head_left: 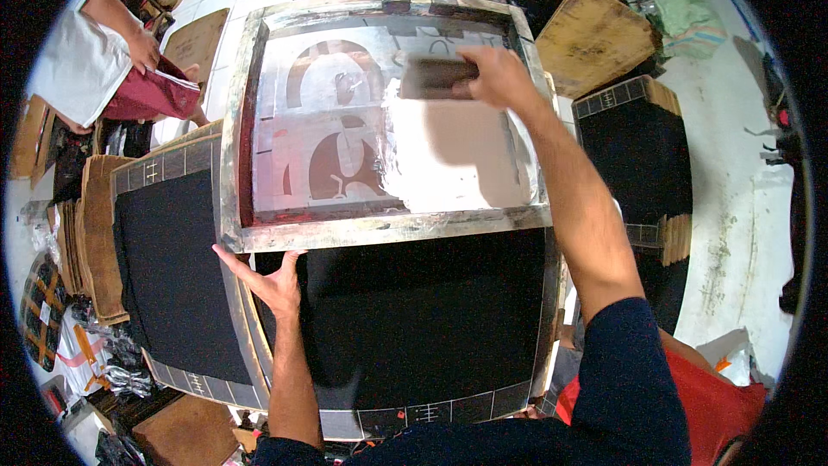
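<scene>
The right hand (pixel 498 78) clenches a squeegee (pixel 434 78) at upper centre, on the white ink (pixel 448 160) of the screen (pixel 345 121). The left hand (pixel 272 280), fingers spread and released, braces the frame (pixel 371 231) at centre left above black cloth (pixel 414 319).

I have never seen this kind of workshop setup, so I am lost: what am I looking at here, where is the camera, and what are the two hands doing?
The picture comes from a camera worn on a person's head, looking down at their own bare hands. On the table lies a black cloth-covered board. Over its far part sits a metal-framed printing screen with dark red shapes and a spread of white ink. The right hand has its grip on a flat brown squeegee resting on the screen. The left hand presses against the frame's near edge. Another person sits at upper left.
</scene>
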### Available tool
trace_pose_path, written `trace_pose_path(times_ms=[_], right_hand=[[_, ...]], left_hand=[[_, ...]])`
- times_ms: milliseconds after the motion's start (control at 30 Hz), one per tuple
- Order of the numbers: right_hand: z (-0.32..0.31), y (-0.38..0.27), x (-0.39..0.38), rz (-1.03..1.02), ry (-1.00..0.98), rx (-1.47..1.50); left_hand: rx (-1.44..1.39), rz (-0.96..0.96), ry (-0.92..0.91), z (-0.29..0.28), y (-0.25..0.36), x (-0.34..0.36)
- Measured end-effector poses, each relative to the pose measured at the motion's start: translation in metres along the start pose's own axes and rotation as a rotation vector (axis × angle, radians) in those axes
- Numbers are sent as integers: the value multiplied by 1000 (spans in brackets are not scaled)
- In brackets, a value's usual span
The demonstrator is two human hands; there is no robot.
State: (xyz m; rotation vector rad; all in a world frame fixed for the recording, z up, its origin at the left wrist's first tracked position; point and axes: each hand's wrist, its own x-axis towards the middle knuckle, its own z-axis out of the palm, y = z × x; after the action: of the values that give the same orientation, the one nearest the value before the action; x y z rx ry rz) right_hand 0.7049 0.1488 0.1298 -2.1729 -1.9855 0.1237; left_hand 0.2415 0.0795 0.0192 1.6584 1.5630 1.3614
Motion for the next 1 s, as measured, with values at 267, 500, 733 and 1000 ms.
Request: trace_pose_path(times_ms=[267, 500, 733, 1000], right_hand=[[13, -36, -59, 90, 130, -30], [-1, -45, -71, 61, 189, -52], [23, -27, -41, 84, 293, -66], [-5, -94, -189, 181, 59, -18]], left_hand=[[94, 37, -14, -4, -3, -1], [52, 28, -6, -2, -5, -1], [66, 28, -9, -4, -3, -1], [113, 71, 4, -4, -6, -1]])
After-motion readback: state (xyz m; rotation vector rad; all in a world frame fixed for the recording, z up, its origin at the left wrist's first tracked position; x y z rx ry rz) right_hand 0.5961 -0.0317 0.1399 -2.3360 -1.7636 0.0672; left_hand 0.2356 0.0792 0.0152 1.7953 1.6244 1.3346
